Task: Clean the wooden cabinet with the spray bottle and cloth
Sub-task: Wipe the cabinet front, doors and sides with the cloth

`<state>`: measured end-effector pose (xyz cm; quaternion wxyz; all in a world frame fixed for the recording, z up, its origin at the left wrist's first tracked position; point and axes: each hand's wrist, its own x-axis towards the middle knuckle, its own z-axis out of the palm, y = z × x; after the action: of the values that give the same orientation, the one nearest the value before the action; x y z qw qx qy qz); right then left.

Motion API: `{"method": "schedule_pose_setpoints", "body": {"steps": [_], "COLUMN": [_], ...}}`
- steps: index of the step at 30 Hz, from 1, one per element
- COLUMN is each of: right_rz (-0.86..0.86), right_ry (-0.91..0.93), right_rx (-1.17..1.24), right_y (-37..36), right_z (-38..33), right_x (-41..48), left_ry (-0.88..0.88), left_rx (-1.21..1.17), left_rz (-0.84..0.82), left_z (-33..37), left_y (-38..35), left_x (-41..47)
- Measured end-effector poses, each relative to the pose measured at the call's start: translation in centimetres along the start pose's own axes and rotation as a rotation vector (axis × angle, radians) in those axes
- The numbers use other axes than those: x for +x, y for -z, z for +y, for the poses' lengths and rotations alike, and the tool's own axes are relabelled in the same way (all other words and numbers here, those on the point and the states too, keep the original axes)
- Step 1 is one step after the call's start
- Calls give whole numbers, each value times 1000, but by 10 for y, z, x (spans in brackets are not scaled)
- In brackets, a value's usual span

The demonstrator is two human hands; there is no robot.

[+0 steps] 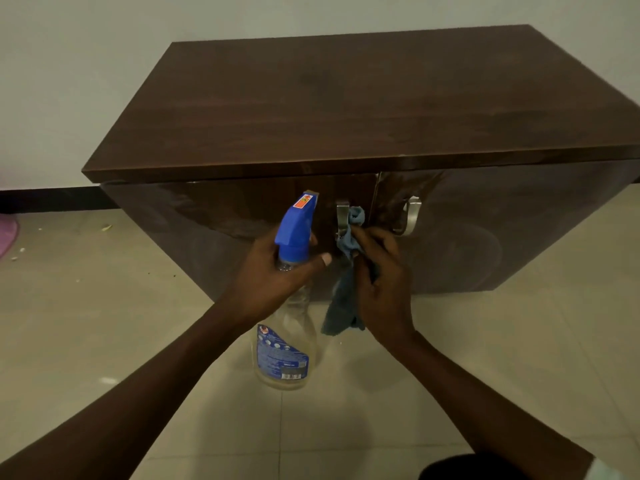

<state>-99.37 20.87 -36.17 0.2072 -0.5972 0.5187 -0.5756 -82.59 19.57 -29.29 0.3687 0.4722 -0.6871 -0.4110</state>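
Note:
A dark brown wooden cabinet point(346, 98) with two glossy doors stands on the floor in front of me. My left hand point(273, 271) grips the neck of a clear spray bottle point(285, 344) with a blue trigger head, its nozzle pointing at the left door. My right hand point(381, 278) holds a blue cloth point(343, 306) bunched against the metal handle point(341, 216) of the left door; the cloth's loose end hangs down. A second metal handle point(410, 216) sits on the right door.
Beige floor tiles point(104, 323) surround the cabinet, with small crumbs at the left. A pink mat edge point(7, 233) shows at the far left. A pale wall with a dark skirting point(52, 199) runs behind the cabinet.

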Motion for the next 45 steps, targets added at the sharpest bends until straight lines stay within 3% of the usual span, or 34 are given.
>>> {"method": "schedule_pose_setpoints", "body": {"steps": [2,7,11,13,17,19,21,24,26,28,31,33,40,45], "right_rz": [-58,-40,31,-18,-199,-252,-224,49,136,93,-50,-104,-125,-47], "right_ry": [87,46,364,499,545,457,310,-145,-362,-433,-488,-656,-1113,-1060], "right_rx": [-74,-43,-256,-349,-527,-593,-494,47,306,424,402,440,1263,1450], "right_y": [4,9,13,8,-7,0,12,18,14,10,-5,-13,-31,-29], "right_z": [14,4,-21,-24,-7,15,29,10,-2,-4,1,1,-34,-37], "right_x": [-5,-6,34,45,28,19,13,10,9,3,-14,-21,5,3], "left_ry": [2,-7,-16,-43,-58,-61,-47,-50,-52,-53,-58,-62,14,8], "left_rx": [2,-9,-3,-5,-7,5,31,37,39,17,6,-6,-13,-15], "left_rz": [1,6,14,19,33,43,56,64,51,39,21,8,10,23], "left_z": [-1,-2,-10,-8,-5,-4,-5,-8,-7,-6,-4,-2,-11,-5], "left_y": [-3,-5,-3,-2,2,5,8,9,8,6,5,5,11,17], "left_x": [0,3,0,-3,-6,-8,-9,-9,-8,-8,-7,-8,-12,-15]}}
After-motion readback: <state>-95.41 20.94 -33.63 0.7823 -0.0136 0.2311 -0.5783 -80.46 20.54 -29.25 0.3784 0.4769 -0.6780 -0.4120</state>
